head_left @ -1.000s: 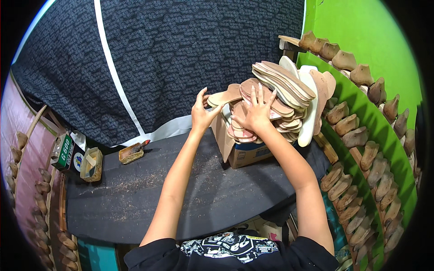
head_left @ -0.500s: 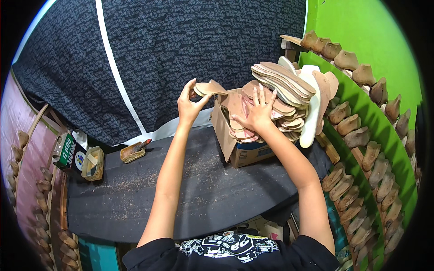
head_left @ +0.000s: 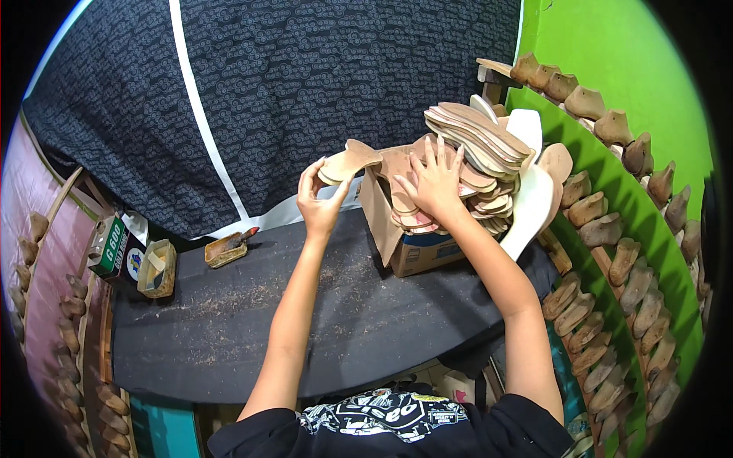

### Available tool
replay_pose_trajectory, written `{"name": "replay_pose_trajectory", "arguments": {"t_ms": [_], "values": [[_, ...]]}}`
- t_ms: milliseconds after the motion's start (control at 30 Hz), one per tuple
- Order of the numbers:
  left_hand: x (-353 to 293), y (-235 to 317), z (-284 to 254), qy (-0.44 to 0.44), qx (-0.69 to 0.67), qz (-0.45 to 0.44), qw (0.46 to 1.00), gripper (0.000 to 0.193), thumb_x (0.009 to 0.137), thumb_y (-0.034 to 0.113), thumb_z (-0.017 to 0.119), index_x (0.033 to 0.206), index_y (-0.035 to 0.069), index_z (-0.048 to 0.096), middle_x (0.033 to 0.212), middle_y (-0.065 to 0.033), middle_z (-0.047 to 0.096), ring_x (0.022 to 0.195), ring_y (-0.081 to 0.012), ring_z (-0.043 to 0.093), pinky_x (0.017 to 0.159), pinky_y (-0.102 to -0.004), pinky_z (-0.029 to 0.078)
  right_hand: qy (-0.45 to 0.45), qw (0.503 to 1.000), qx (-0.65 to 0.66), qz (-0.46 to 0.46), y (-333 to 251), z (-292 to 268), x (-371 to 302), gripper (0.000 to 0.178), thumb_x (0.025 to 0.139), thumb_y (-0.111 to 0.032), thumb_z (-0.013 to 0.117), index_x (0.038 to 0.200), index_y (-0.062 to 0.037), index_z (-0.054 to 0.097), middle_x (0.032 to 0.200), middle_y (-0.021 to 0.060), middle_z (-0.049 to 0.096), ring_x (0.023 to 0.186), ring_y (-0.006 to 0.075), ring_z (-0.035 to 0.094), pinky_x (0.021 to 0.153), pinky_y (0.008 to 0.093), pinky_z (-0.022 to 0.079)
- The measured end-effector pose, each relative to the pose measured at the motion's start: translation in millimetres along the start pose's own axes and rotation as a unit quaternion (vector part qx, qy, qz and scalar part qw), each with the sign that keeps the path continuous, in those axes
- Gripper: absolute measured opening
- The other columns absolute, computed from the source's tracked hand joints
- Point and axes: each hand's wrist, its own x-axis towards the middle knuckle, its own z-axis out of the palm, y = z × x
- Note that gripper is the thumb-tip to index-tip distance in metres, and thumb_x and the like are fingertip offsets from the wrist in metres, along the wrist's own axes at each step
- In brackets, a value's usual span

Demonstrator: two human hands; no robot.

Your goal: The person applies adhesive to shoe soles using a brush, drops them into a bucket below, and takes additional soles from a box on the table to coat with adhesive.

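Observation:
My left hand (head_left: 319,204) grips a couple of tan shoe insoles (head_left: 349,162) between thumb and fingers, just off the left rim of a cardboard box (head_left: 421,261). The heap of insoles in the box rises above its rim. My right hand (head_left: 437,182) lies with fingers spread on these piled insoles (head_left: 403,200), pressing nothing into its palm that I can see. Beyond it, a thick stack of insoles (head_left: 475,139) rests on top. A long cream insole (head_left: 528,204) leans out over the box's right side, with tan ones behind it.
The box stands on a dark cloth-covered table (head_left: 305,336) strewn with shavings. At the left are a small tray holding a brush (head_left: 227,249), a yellowish container (head_left: 157,269) and a green-and-black box (head_left: 116,250). Wooden shoe lasts (head_left: 584,206) fill racks on both sides.
The insoles in my left hand have tilted, and their far end sits slightly left of before. The long cream insole has swung, its lower end nearer me. My right hand stays spread on the pile.

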Motion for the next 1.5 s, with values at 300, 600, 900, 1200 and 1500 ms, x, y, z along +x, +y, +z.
{"name": "replay_pose_trajectory", "arguments": {"t_ms": [300, 600, 900, 1200, 1500], "values": [[-46, 22, -8, 0.061, -0.011, -0.001, 0.998, 0.050, 0.060, -0.002, 0.068, 0.103, -0.003, 0.045, 0.106, -0.0124, 0.046, 0.097, -0.0210, 0.049, 0.083, -0.0306, 0.043, 0.132, 0.971, 0.141, -0.138, -1, -8, -10, 0.028, 0.074, -0.023, 0.052, 0.095, -0.0056, 0.055, 0.112, 0.0121, 0.046, 0.115, 0.0270, 0.033, 0.096, 0.0478, 0.020], [-79, 49, -18, 0.072, 0.002, -0.004, 0.997, 0.052, 0.059, -0.004, 0.068, 0.104, -0.002, 0.041, 0.108, -0.0112, 0.041, 0.100, -0.0190, 0.046, 0.086, -0.0288, 0.039, 0.187, 0.945, 0.225, -0.149, -7, -20, -24, 0.024, 0.072, -0.021, 0.053, 0.090, -0.0059, 0.058, 0.106, 0.0098, 0.050, 0.112, 0.0251, 0.038, 0.096, 0.0462, 0.021], [-102, 70, -50, 0.111, 0.028, 0.025, 0.993, 0.055, 0.057, -0.002, 0.070, 0.103, 0.000, 0.039, 0.108, -0.0140, 0.041, 0.097, -0.0205, 0.048, 0.081, -0.0296, 0.043, 0.092, 0.760, 0.639, 0.066, -69, -28, -61, 0.014, 0.075, -0.009, 0.053, 0.086, -0.0025, 0.058, 0.085, 0.0108, 0.055, 0.081, 0.0223, 0.053, 0.071, 0.0296, 0.040], [-138, 81, -122, 0.136, 0.083, 0.001, 0.987, 0.057, 0.057, 0.000, 0.071, 0.102, 0.002, 0.038, 0.107, -0.0133, 0.040, 0.095, -0.0194, 0.048, 0.078, -0.0277, 0.044, -0.312, 0.291, 0.885, 0.188, -164, -29, -97, 0.029, 0.080, -0.023, 0.052, 0.099, -0.0020, 0.051, 0.085, 0.0034, 0.058, 0.075, 0.0081, 0.054, 0.065, 0.0188, 0.041], [-166, 73, -216, 0.088, 0.164, -0.052, 0.981, 0.061, 0.054, -0.003, 0.073, 0.100, 0.003, 0.034, 0.108, -0.0127, 0.035, 0.096, -0.0181, 0.046, 0.078, -0.0266, 0.043, -0.360, 0.268, 0.875, 0.180, -266, -29, -101, 0.030, 0.076, -0.011, 0.056, 0.102, -0.0004, 0.044, 0.087, 0.0046, 0.057, 0.075, 0.0089, 0.055, 0.066, 0.0199, 0.043]]}}
